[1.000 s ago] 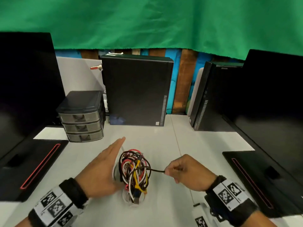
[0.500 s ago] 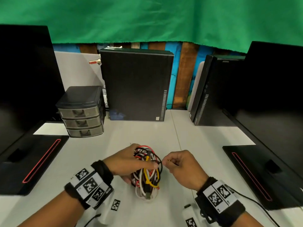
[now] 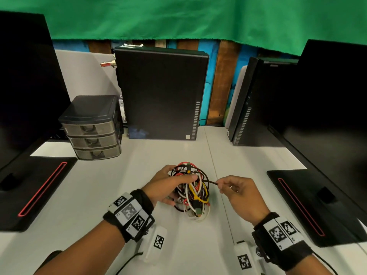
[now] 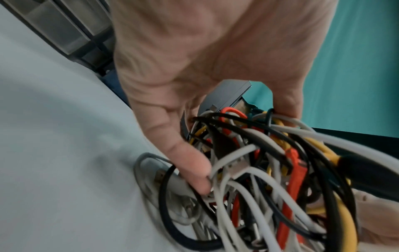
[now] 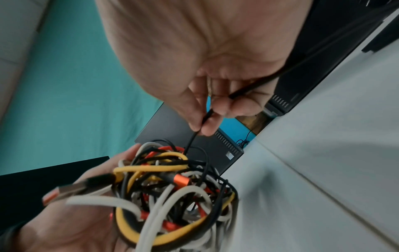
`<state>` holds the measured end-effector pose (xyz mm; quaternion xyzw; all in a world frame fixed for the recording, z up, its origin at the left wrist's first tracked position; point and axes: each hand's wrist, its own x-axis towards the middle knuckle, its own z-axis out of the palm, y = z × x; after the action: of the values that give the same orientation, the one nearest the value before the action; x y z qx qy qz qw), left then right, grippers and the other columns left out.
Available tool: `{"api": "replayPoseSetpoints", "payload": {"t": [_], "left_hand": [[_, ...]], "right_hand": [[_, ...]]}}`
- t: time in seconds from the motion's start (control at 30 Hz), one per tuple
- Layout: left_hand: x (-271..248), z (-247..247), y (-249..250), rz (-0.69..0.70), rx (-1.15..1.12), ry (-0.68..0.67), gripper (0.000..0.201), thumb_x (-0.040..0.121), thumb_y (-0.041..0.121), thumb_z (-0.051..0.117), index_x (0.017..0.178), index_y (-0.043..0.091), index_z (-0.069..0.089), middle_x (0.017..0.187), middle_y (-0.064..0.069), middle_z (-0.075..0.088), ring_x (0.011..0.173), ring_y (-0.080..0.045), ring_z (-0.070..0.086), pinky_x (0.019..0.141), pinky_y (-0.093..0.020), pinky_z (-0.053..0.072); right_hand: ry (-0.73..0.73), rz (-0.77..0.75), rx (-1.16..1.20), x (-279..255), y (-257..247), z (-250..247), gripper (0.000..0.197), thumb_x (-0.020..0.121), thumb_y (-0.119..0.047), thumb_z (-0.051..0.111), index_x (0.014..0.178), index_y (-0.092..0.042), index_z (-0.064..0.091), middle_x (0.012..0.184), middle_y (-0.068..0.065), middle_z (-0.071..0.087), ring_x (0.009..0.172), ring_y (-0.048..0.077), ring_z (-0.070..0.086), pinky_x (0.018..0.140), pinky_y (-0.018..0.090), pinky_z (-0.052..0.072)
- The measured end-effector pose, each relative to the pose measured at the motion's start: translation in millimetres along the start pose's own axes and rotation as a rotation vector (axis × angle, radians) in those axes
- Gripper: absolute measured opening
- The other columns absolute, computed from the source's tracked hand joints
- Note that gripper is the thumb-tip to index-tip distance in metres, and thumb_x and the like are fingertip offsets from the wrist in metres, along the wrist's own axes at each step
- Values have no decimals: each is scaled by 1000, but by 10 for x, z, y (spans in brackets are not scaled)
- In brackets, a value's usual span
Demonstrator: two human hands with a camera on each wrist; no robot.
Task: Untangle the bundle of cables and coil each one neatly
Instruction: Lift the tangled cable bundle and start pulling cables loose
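Left hand (image 3: pixel 168 184) wrapped around the cable bundle (image 3: pixel 191 192), holding it at the tabletop (image 3: pixel 111 187) — right hand (image 3: pixel 237 194) just beside it, pinching a black cable (image 3: pixel 210 182) that leads into the bundle.

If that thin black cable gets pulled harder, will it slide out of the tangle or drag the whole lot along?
Probably it drags. The black cable dives under several loops of the cable bundle, so it would likely snag. The left hand grips the bundle, which should steady it. The cords look floppy: they sag and curl, so loops will likely tighten rather than spring free where the right hand pinches.
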<state>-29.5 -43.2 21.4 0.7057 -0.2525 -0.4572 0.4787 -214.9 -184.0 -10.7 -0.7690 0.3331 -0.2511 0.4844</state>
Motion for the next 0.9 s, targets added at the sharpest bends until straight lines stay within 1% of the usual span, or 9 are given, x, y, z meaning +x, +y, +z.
{"api": "replayPoseSetpoints", "payload": {"t": [0.07, 0.2, 0.37, 0.43, 0.57, 0.67, 0.77, 0.83, 0.9], "left_hand": [[19, 61, -12, 93, 36, -16, 74, 69, 43, 87, 131, 33, 49, 113, 4, 71, 98, -16, 71, 78, -34, 58], [-22, 195, -56, 308, 231, -47, 110, 54, 53, 88, 148, 32, 33, 122, 17, 62, 110, -4, 64, 103, -33, 51], [-68, 140, -114, 371, 321, 116, 109, 44, 68, 87, 135, 36, 38, 119, 22, 54, 101, -8, 65, 91, -29, 54], [-46, 68, -146, 353, 165, 41, 86, 57, 65, 85, 127, 29, 52, 122, 12, 63, 93, -17, 71, 81, -27, 56], [4, 2, -225, 331, -52, -84, 23, 89, 9, 71, 112, 13, 71, 112, -11, 73, 84, -19, 75, 77, -23, 55], [94, 55, -296, 430, 305, 67, 26, 89, 12, 73, 114, 22, 72, 113, 7, 67, 68, 0, 62, 75, -15, 47], [110, 94, -263, 442, 657, 205, 18, 93, 32, 67, 110, 35, 73, 103, 18, 62, 85, -2, 57, 86, -24, 46], [106, 78, -215, 438, 699, 195, 15, 95, 26, 63, 93, 35, 74, 87, 21, 62, 83, 1, 58, 81, -23, 44], [99, 70, -139, 495, 620, 191, 26, 96, 17, 59, 80, 36, 67, 79, 23, 63, 74, 5, 58, 74, -22, 44]], "right_hand": [[-13, -20, 45, 0, -48, 72, 23, 93, -2, 65, 82, -18, 76, 71, -6, 72, 69, 4, 65, 71, 13, 50], [-62, -61, 94, -29, -59, 176, 27, 93, 5, 60, 82, -14, 77, 79, 4, 76, 74, 12, 70, 71, 21, 55], [-46, -25, 116, -122, 79, 81, 15, 91, 3, 65, 86, -8, 74, 80, 7, 74, 72, 11, 67, 69, 19, 52], [-57, -12, 114, -175, 176, 9, 20, 92, 9, 60, 82, -3, 73, 80, 6, 74, 73, 10, 66, 69, 19, 51], [-46, 90, 160, -238, 337, -141, 18, 94, 7, 58, 82, 5, 71, 88, 20, 73, 79, 23, 65, 76, 28, 54], [-132, 141, 55, -269, 370, -202, 16, 92, 6, 61, 87, -1, 74, 88, 12, 75, 84, 24, 70, 81, 29, 57], [-128, 185, -39, -264, 364, -264, 17, 90, 6, 63, 84, -4, 75, 79, 12, 72, 68, 17, 63, 69, 24, 53], [-84, 191, -23, -264, 281, -282, 17, 91, 3, 64, 83, -6, 75, 80, 9, 74, 74, 19, 66, 73, 27, 55], [97, 75, -57, -298, 96, -268, 17, 93, -6, 65, 86, -17, 75, 85, -3, 74, 83, 5, 66, 76, 24, 52]]}}
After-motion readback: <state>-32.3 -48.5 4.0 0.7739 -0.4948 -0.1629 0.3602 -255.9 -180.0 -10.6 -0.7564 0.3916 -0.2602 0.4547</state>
